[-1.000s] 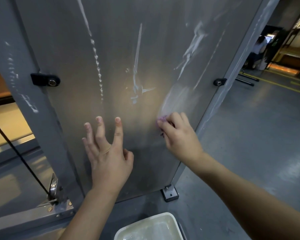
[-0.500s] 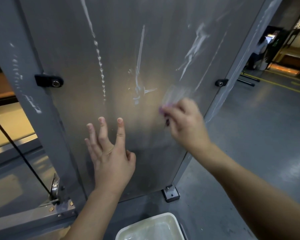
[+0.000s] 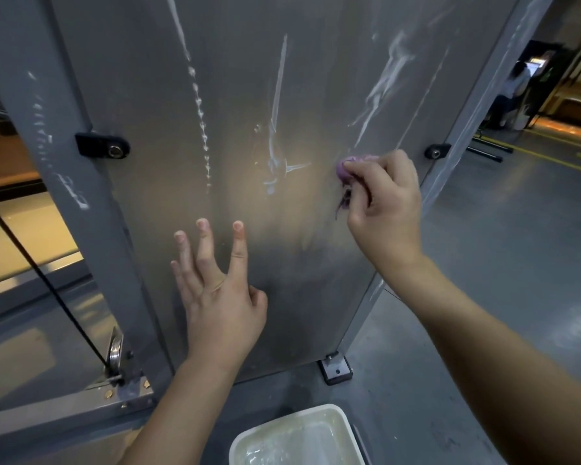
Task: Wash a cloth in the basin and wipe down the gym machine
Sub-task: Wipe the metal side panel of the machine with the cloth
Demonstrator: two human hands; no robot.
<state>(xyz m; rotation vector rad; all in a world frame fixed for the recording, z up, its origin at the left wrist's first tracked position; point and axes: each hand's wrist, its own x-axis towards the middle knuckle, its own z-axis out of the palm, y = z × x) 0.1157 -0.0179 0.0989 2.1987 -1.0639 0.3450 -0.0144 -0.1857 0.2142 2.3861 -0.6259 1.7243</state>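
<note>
Two hands work on the gym machine's grey panel (image 3: 235,95), and each has its own job. At the far left of the frame a black cable (image 3: 47,280) runs down to a pulley (image 3: 114,352) by the frame post; I keep clear of it. Left of centre, my left hand (image 3: 220,297) lies flat on the panel, its fingers (image 3: 239,243) straight and spread wide, holding nothing. I judge it is there to brace me and steady the sheet while I scrub. White streaks (image 3: 277,105) run down the middle and upper right of the panel, so that is where the work remains. Right of centre, my right hand (image 3: 384,203) bunches the purple cloth (image 3: 346,167) in curled fingers and presses the wad against the metal at the foot of one streak. Balling it up gives a firmer pad than a loose sheet would. At the bottom edge, right of centre, the white basin (image 3: 344,421) sits on the floor just below me, with water in it, close enough to rinse the cloth when it needs it.
</note>
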